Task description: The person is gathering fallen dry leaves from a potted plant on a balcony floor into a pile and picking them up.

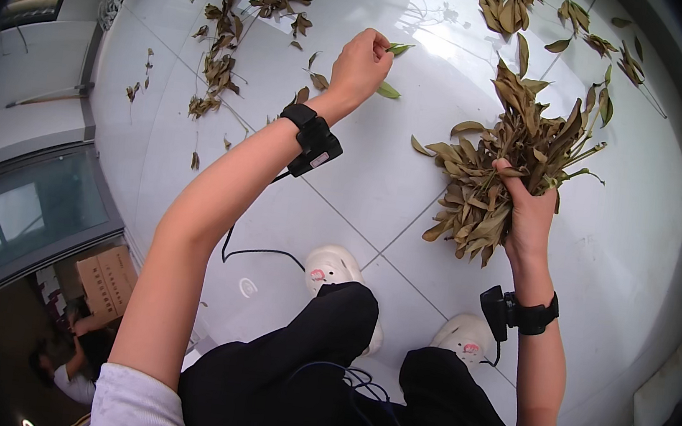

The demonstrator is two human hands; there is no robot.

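Observation:
My left hand [361, 67] is pinched at the fingertips on a green leaf [400, 49], low over the white tiled floor [352, 170]. A second green leaf [388, 90] shows just beside its wrist; whether the two are joined is hidden. In my right hand [529, 219] is a thick bunch of dried brown leaves [475, 197], gripped with the thumb across the front. Cut stems [584, 153] and a few greener leaves stick out of the bunch on its right side. Black devices are strapped on both wrists.
Withered leaf sprigs [219, 66] lie scattered at the left, with more dried leaves [509, 8] along the far side. My white clogs [335, 266] stand below, a black cable near the left one. Beyond a glass panel [32, 209], a person [74, 365] is beside a cardboard box [106, 281].

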